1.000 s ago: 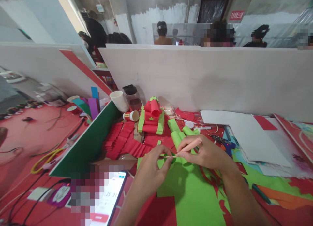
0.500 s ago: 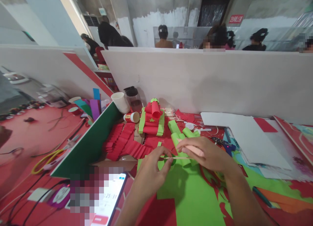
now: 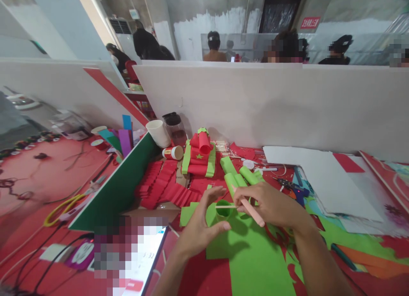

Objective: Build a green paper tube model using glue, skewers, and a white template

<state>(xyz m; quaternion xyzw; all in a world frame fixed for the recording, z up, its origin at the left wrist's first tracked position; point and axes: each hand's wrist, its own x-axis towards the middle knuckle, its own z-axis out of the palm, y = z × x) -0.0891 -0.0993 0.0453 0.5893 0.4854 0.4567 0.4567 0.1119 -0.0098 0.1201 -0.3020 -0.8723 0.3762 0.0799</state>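
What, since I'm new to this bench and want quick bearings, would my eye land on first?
The hands at centre: the left hand curves open around a small green roll, and the right hand grips a pink stick, both over a bright green sheet. Just behind them stands a red and green paper model with a yellow star.

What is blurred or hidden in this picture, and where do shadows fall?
Head view: soft light, no glare; pixel blocks cover the phone screen and faces beyond the partition; the left hand and the right hand, holding a pink stick, look sharp and shade the green paper.
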